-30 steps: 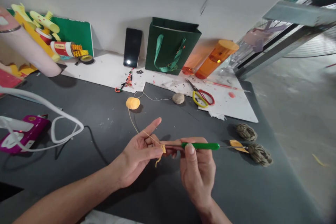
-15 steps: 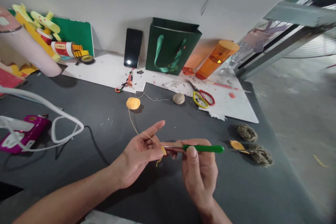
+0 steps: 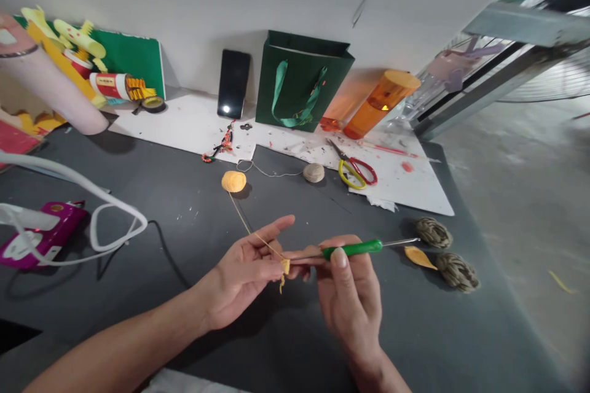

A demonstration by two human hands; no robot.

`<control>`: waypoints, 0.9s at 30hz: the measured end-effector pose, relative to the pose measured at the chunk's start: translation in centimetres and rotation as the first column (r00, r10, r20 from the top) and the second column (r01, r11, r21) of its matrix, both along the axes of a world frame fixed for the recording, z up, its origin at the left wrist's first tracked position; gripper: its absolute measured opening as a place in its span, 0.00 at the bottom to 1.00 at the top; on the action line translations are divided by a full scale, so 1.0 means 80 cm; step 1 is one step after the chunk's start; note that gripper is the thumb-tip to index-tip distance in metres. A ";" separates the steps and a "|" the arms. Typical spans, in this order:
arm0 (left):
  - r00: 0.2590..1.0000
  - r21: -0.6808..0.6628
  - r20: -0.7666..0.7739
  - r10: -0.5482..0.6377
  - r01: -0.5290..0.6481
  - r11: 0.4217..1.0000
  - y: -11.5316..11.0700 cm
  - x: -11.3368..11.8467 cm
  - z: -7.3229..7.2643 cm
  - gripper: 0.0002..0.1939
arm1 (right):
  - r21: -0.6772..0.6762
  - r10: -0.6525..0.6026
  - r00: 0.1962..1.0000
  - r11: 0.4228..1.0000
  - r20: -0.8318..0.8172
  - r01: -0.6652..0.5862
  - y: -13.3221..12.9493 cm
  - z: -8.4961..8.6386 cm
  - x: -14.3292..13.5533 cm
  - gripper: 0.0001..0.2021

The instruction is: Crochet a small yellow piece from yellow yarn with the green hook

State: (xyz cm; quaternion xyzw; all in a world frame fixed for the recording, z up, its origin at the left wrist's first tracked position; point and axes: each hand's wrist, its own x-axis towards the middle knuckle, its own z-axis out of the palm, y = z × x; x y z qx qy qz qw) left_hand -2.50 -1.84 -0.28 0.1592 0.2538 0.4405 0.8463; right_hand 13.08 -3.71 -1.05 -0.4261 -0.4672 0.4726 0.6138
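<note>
Between thumb and fingers, my left hand [image 3: 246,276] pinches a small yellow crochet piece [image 3: 286,266] with a short tail hanging below it. Yellow yarn [image 3: 243,219] runs over that hand's fingers from a yellow yarn ball [image 3: 234,182] on the table. My right hand [image 3: 350,295] is closed around a crochet hook [image 3: 354,250] with a green handle and a metal shaft at each end. The hook's left end meets the crochet piece; its exact place in the stitches is too small to tell. Its right end points up over the table.
Two grey-green yarn bundles [image 3: 433,233] and a yellow leaf-shaped piece [image 3: 419,257] lie at right. Behind are a beige yarn ball [image 3: 314,172], scissors [image 3: 354,167], a green paper bag [image 3: 304,83], a phone [image 3: 233,84] and an orange bottle [image 3: 382,104]. A white cable [image 3: 115,196] loops at left.
The crochet hook has tilted, its right end rising clear of the grey-green bundle. My right hand has shifted slightly up and left. The yellow yarn lies at a slightly different angle.
</note>
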 end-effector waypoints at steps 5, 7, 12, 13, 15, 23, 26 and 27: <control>1.000 -0.006 -0.003 -0.003 0.003 1.000 0.000 0.002 0.003 0.27 | -0.011 0.062 0.990 0.998 -0.125 -0.064 0.007 0.009 -0.005 0.08; 1.000 0.013 -0.028 0.001 -0.001 1.000 -0.001 0.002 0.003 0.27 | -0.019 0.097 0.981 0.995 -0.166 -0.102 0.007 0.008 -0.005 0.07; 0.992 0.054 -0.118 0.035 -0.029 0.998 -0.004 0.001 0.005 0.27 | 0.021 0.106 0.988 0.994 -0.110 -0.105 0.000 -0.011 -0.005 0.05; 0.991 0.062 -0.127 0.038 -0.030 0.998 -0.004 0.001 0.005 0.27 | 0.020 0.096 0.991 0.995 -0.089 -0.095 -0.002 -0.015 -0.005 0.05; 0.989 0.082 -0.142 0.039 -0.027 0.996 -0.004 0.000 0.005 0.26 | 0.012 0.081 0.995 0.997 -0.065 -0.080 -0.003 -0.020 -0.004 0.06; 0.977 0.122 -0.183 0.109 -0.087 0.989 -0.006 -0.001 0.005 0.24 | 0.028 0.028 0.998 0.999 0.059 -0.029 -0.002 -0.017 -0.001 0.08; 0.963 0.137 -0.225 0.145 -0.116 0.984 -0.008 -0.001 0.005 0.26 | 0.125 0.015 0.986 0.991 0.167 -0.036 -0.002 -0.009 -0.002 0.07; 0.961 0.145 -0.232 0.152 -0.121 0.982 -0.009 -0.001 0.004 0.27 | 0.170 0.009 0.978 0.984 0.210 -0.045 -0.002 -0.006 -0.002 0.08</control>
